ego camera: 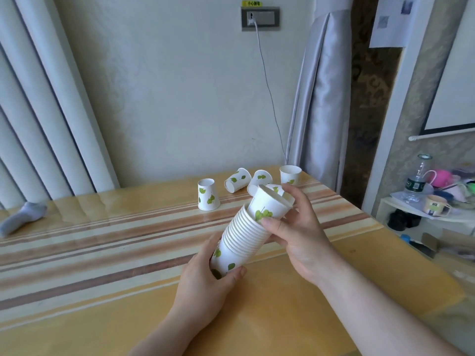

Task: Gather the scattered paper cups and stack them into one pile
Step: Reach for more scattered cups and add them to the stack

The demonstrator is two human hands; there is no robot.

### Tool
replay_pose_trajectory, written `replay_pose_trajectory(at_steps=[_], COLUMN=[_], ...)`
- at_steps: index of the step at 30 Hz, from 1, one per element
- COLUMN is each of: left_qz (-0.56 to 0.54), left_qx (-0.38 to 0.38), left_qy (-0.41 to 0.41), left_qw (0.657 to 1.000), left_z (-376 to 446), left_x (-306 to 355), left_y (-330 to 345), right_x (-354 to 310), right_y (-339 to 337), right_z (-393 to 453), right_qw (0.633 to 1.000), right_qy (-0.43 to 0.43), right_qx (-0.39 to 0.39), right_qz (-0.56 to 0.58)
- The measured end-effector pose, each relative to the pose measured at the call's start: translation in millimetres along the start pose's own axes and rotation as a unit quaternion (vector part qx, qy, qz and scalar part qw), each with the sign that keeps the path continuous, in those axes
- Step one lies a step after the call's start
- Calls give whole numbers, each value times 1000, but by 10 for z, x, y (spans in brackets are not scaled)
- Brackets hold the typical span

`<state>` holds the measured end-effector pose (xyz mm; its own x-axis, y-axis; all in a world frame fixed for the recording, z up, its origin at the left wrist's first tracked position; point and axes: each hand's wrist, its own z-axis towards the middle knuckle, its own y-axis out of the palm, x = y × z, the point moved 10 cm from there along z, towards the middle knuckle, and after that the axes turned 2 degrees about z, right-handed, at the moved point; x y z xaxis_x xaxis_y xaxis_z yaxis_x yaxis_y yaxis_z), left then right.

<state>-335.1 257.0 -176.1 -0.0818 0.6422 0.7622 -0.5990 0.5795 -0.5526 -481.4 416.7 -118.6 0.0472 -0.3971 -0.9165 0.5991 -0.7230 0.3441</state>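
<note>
My left hand (205, 276) grips the bottom of a tilted stack of white paper cups with green leaves (240, 240), held above the table. My right hand (295, 227) holds a single cup (270, 206) whose base sits partly inside the stack's top. Behind them on the table one cup (208, 194) stands upside down. Two cups (237, 180) (259, 181) lie on their sides. Another cup (290, 174) stands upright near the far right corner. One more cup (276, 188) lies mostly hidden behind the held one.
The table (102, 253) has a yellow cloth with brown stripes. A grey sock (23, 218) lies at its far left edge. A cable hangs from a wall socket (260, 18). A shelf (437, 214) with a bottle, mug and clutter stands to the right.
</note>
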Motion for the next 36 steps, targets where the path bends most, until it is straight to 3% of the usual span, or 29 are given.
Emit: replay_pose_trajectory(at_steps=[4,7,9,14,18,21,24,29,32,36], left_qz=[-79,-67,-62,-46,-9,-4,-14,-7,25,53], left_qx=[-54,-77,-69,-24,8,16,30,56,65,70], left_qy=[-77,-76,-78,-80,-73,-70,-67,-54,-33,-27], left_qw=[992,992,993,995,997,997,997,997,997,996], left_z=[208,425,575,973,1213,1324,1393,1389,1355,1339], left_x=[-202,-243,-293,-457,-565,-628,-722,-767,-713,-673], left_y=[-21,-68,-94,-129,-140,-106,-93,-105,-127,-132], right_x=[-9,-5,21,314,639,748,689,403,269,267], right_y=[-87,-419,-648,-1010,-1134,-1132,-1115,-943,-605,-264], right_z=[121,404,640,1319,1687,1730,1674,1565,1522,1417], right_qw=[998,998,985,928,859,831,876,977,994,996], right_qy=[-8,-18,-14,25,66,24,-31,-67,-60,-76], right_qx=[-46,61,154,216,182,170,188,155,89,40], right_qz=[-32,-15,-79,-301,-474,-529,-444,-129,36,12])
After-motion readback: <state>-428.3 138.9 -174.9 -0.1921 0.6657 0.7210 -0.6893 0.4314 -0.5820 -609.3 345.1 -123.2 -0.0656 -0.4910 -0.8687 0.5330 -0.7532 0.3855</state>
